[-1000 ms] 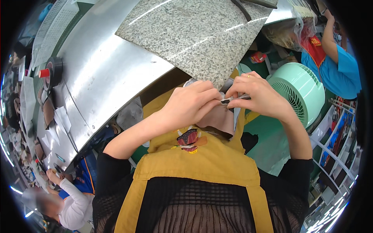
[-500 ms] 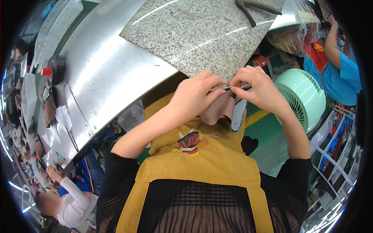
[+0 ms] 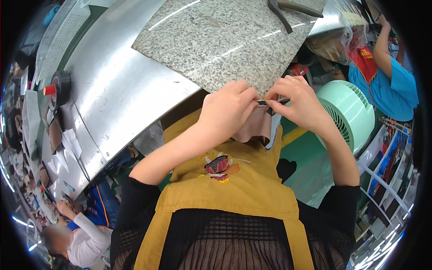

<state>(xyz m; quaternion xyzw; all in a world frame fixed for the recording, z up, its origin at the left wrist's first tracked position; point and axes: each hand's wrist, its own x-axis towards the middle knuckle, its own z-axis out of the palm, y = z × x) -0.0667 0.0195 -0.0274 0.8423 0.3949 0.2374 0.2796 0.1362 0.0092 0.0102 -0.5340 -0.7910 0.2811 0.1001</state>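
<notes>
A metal desk (image 3: 135,78) swept across your left side, and a speckled stone slab (image 3: 211,49) lay over its right-hand part, the near end reaching toward you behind your fingers. At far right stood a co-worker in a blue shirt (image 3: 398,90); at lower left, another in a white top (image 3: 92,240) had a hand near the desk's edge. You wore a mustard-yellow apron (image 3: 234,193) with a colourful figure on its front, over a black top. A mint-green fan (image 3: 357,108) stood just beyond your right forearm.

Your left hand (image 3: 247,100) and right hand (image 3: 273,100) met close together at the near end of the slab, both grasping the top edge of a brownish-pink piece of material (image 3: 253,127), thumbs against fingers. The piece hung below your fingertips in front of the apron, its lower edge curling, with a pale strip showing along its right side. Whether the hands touched the stone could not be told.

Near the desk's far left, a black roll (image 3: 64,87) stood beside a red cap, with white paper (image 3: 72,143) nearer you. The dark handles of a tool (image 3: 281,18) rested on the slab's far right. A ring (image 3: 294,80) showed on your right hand.
</notes>
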